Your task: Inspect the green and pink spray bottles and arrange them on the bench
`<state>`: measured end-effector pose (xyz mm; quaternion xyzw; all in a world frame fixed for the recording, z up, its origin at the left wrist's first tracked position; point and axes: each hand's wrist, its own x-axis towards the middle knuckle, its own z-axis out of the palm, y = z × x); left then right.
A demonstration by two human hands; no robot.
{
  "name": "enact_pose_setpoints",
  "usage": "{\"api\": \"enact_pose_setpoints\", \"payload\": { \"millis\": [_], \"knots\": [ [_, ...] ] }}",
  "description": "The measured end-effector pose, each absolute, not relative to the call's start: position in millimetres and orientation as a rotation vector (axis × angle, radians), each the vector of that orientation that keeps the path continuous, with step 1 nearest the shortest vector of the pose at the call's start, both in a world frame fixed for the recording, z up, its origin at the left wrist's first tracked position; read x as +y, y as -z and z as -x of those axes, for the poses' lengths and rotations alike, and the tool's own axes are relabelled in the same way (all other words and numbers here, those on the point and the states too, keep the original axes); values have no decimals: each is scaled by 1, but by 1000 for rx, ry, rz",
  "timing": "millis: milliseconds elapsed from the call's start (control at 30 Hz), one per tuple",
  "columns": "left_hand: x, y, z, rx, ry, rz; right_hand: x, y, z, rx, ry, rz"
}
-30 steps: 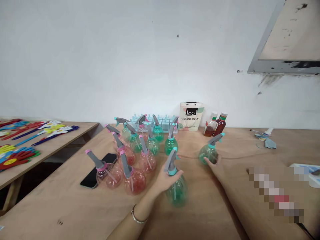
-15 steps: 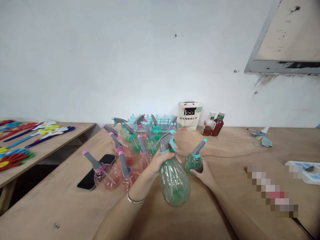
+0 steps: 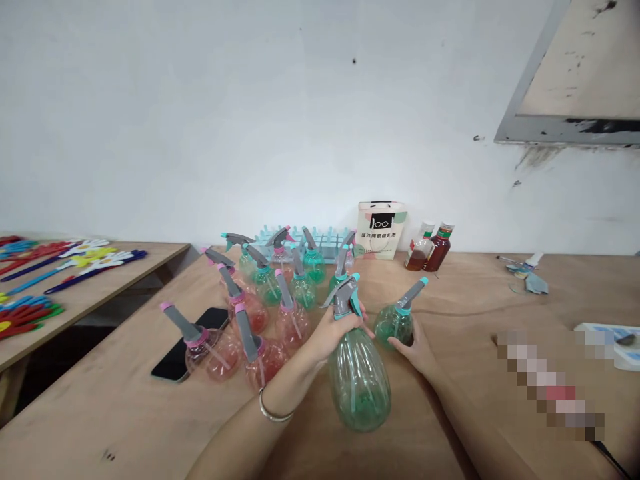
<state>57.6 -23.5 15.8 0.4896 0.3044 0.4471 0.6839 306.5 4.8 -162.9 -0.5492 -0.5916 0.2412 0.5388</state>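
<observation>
My left hand (image 3: 336, 337) is closed round the neck of a clear green spray bottle (image 3: 361, 383) with a grey and teal trigger head, its base toward me. To the right, my right hand (image 3: 419, 350) curls round the lower side of a second green spray bottle (image 3: 387, 325), which leans to the right; the fingers behind it are partly hidden. Left of my hands stand several pink spray bottles (image 3: 293, 325) and several green spray bottles (image 3: 303, 291), all with grey heads.
A black phone (image 3: 173, 363) lies under a pink bottle. Behind the bottles are a light-blue rack (image 3: 327, 248), a paper bag (image 3: 377, 243) and two sauce bottles (image 3: 437, 248). A white tray (image 3: 627, 357) is at right. Colourful hand-shaped items (image 3: 95, 260) cover the left table.
My left hand has brought its spray bottle a little right and down, toward me. My right hand and its bottle have shifted slightly right, the bottle leaning more. The view has moved slightly.
</observation>
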Motion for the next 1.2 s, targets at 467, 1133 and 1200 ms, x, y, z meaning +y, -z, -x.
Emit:
{"api": "enact_pose_setpoints", "payload": {
  "millis": [467,1133,1200],
  "knots": [
    [-19,-8,-57,567,-1012,-1174,2,160,-308,-1422,-596,1283],
    [-29,-3,-56,722,-1210,-1579,1,161,-309,-1448,-575,1331],
    [-22,5,-60,886,-1279,-1732,1,160,-308,-1450,-568,1324]
  ]
}}
